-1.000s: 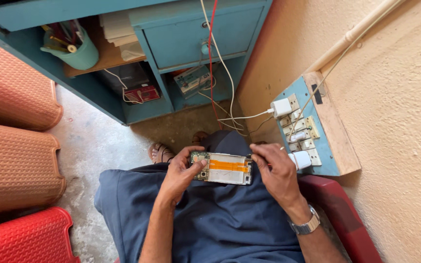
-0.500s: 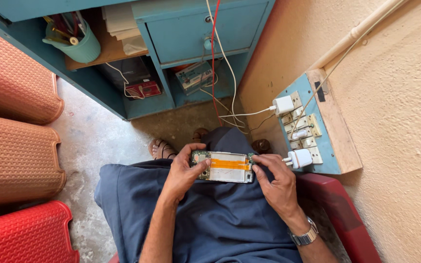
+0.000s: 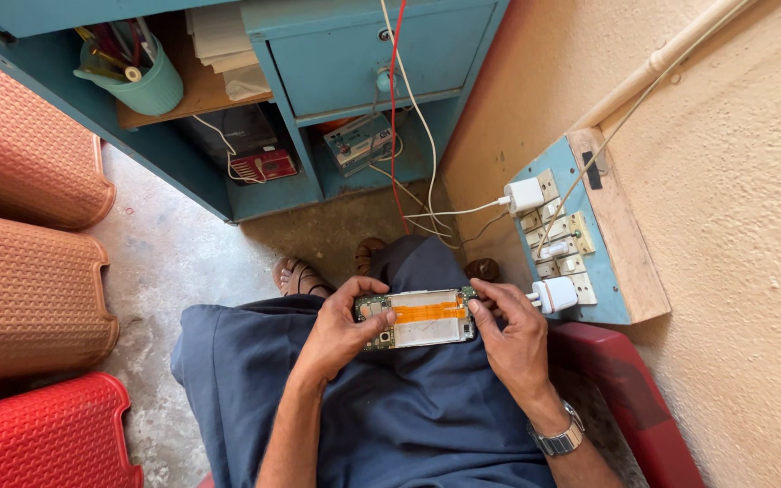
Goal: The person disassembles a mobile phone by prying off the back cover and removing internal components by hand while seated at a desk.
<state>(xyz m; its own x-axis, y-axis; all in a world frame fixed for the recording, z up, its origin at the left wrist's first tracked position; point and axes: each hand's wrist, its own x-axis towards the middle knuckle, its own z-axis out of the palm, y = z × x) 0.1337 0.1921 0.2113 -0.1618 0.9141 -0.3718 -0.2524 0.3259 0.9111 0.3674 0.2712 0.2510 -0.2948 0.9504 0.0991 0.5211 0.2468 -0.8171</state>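
While the opened phone (image 3: 419, 318) lies across the person's lap, back cover off and an orange ribbon cable showing, the right hand (image 3: 510, 336) has slid from its top edge down to its right end — the handling now looks settled. The left hand (image 3: 341, 327) pinches the left end (thumb on the circuit board), fingers curled beneath.
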